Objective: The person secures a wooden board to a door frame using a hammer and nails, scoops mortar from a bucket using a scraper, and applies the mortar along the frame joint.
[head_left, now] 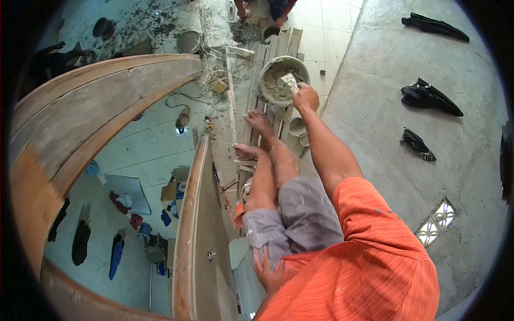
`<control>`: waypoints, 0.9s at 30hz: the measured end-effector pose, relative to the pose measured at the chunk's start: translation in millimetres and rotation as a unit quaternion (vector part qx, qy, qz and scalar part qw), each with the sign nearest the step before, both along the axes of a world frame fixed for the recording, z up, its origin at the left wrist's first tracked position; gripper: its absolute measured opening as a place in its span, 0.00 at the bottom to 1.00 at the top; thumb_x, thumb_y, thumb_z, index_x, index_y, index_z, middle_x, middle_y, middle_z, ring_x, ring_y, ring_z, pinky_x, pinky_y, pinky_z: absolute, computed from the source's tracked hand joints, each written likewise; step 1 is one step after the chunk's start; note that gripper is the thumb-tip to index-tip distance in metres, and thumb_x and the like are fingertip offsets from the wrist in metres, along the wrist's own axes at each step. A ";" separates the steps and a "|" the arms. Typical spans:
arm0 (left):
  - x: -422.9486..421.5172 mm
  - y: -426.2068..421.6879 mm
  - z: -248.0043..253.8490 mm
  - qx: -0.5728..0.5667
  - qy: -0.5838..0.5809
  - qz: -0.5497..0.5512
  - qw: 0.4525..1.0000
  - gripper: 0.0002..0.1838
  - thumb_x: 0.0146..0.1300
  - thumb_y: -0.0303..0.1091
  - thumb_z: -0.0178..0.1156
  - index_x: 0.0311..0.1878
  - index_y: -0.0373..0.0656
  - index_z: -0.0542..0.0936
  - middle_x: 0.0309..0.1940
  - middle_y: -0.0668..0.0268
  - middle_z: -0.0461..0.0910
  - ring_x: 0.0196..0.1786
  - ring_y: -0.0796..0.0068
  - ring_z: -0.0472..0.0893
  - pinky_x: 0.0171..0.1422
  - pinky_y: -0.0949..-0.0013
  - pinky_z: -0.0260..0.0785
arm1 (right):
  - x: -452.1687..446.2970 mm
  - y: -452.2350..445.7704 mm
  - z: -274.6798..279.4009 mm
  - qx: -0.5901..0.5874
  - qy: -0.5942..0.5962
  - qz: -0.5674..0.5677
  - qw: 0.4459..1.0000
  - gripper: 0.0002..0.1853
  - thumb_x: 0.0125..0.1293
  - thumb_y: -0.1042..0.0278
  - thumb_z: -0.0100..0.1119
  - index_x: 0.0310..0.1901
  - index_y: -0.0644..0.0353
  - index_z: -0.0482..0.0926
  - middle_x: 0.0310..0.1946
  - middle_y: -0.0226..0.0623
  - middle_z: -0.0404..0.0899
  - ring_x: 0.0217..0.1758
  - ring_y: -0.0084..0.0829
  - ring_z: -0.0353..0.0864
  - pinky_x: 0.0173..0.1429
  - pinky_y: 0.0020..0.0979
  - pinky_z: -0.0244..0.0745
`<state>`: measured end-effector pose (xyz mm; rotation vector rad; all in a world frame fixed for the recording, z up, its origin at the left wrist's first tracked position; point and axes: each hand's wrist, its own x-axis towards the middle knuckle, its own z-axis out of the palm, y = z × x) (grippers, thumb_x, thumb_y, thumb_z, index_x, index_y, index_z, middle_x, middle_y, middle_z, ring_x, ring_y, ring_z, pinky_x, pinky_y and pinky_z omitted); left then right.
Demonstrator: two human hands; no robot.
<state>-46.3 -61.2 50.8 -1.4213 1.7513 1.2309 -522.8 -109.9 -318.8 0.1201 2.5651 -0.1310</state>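
Note:
My right hand is closed around the handle of a putty knife. The knife's pale, smeared blade is over a round bucket of wet grey mortar; I cannot tell whether it touches the mix. On the grey shorts at my thigh, my left hand lies flat with its fingers spread and holds nothing. Bare feet rest on the narrow planks beside the bucket.
A wooden-edged arch and door frame stand at the left. Cables and debris lie on the tiled floor below. A rough cement wall rises at the right. Another person's hands are near a dark bucket.

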 end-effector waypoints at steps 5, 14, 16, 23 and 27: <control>12.0 10.0 -13.1 -0.055 0.000 0.015 0.998 0.40 0.57 0.52 0.75 0.73 0.50 0.77 0.76 0.43 0.65 0.76 0.39 0.66 0.77 0.42 0.61 | -30.9 -9.2 -76.0 0.027 -0.012 0.025 0.999 0.16 0.63 0.51 0.66 0.46 0.48 0.90 0.49 0.44 0.89 0.55 0.51 0.88 0.61 0.48 0.82; -6.7 -6.4 -38.7 -0.056 -0.047 0.013 0.997 0.40 0.57 0.51 0.76 0.73 0.51 0.77 0.76 0.44 0.65 0.76 0.40 0.66 0.77 0.43 0.61 | -33.3 -23.1 -157.0 0.036 0.014 -0.001 0.999 0.13 0.64 0.55 0.65 0.45 0.50 0.91 0.48 0.46 0.90 0.55 0.50 0.89 0.61 0.49 0.84; -7.8 -8.2 -39.7 -0.053 -0.053 0.011 0.997 0.40 0.57 0.51 0.76 0.73 0.51 0.77 0.77 0.45 0.65 0.76 0.40 0.66 0.77 0.43 0.61 | -32.3 -28.7 -162.7 0.035 0.004 -0.020 0.999 0.14 0.64 0.55 0.65 0.45 0.51 0.91 0.49 0.47 0.89 0.55 0.50 0.89 0.62 0.49 0.83; -16.0 -7.8 -47.0 -0.044 -0.064 0.019 0.997 0.40 0.56 0.50 0.76 0.73 0.51 0.78 0.77 0.45 0.65 0.76 0.40 0.66 0.77 0.44 0.61 | -24.2 -21.5 -194.9 -0.069 0.034 -0.147 0.986 0.22 0.60 0.55 0.70 0.53 0.54 0.90 0.51 0.51 0.89 0.56 0.52 0.89 0.64 0.44 0.81; -18.7 -11.7 -48.1 -0.040 -0.072 0.019 0.996 0.40 0.56 0.50 0.76 0.73 0.51 0.78 0.77 0.46 0.65 0.76 0.41 0.66 0.77 0.44 0.61 | -30.4 -11.7 -203.5 -0.093 0.009 -0.159 0.983 0.25 0.58 0.53 0.73 0.55 0.55 0.90 0.51 0.52 0.89 0.56 0.49 0.89 0.64 0.41 0.81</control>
